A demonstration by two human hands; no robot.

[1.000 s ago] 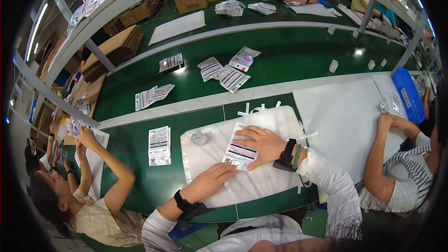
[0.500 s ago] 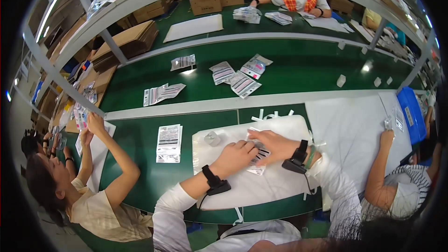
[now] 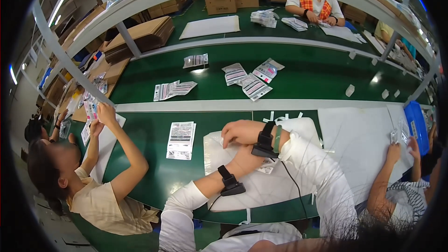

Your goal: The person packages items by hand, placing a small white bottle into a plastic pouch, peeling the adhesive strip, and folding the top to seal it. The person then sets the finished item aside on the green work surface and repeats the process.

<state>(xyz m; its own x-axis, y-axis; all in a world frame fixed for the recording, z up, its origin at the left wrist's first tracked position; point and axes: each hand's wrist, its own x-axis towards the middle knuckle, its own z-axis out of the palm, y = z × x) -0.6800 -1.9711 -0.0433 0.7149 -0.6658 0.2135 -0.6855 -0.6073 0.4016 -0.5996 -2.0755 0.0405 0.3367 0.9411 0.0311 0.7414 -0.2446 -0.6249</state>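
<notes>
My right hand [image 3: 242,132] reaches across my left over the white padded mat [image 3: 280,191]. Its fingers curl down where a small clear plastic piece lay, and only a pale bit shows at the fingertips. My left hand [image 3: 247,159] lies below it, with its fingers hidden behind my right wrist. A printed packet [image 3: 267,166] pokes out beside my left hand, mostly covered. On the green table to the left is a stack of printed cards [image 3: 181,140].
Several silver packets [image 3: 256,87] lie on the green surface beyond the pale rail [image 3: 196,106]. At left a co-worker [image 3: 98,177] holds a packet. Another person's hands [image 3: 394,151] are near a blue bin [image 3: 416,128] at right. White strips [image 3: 282,117] stick up behind the mat.
My right hand has moved left from the packet, across my left hand, to the clear plastic piece. The view has shifted slightly, so the scene sits further right.
</notes>
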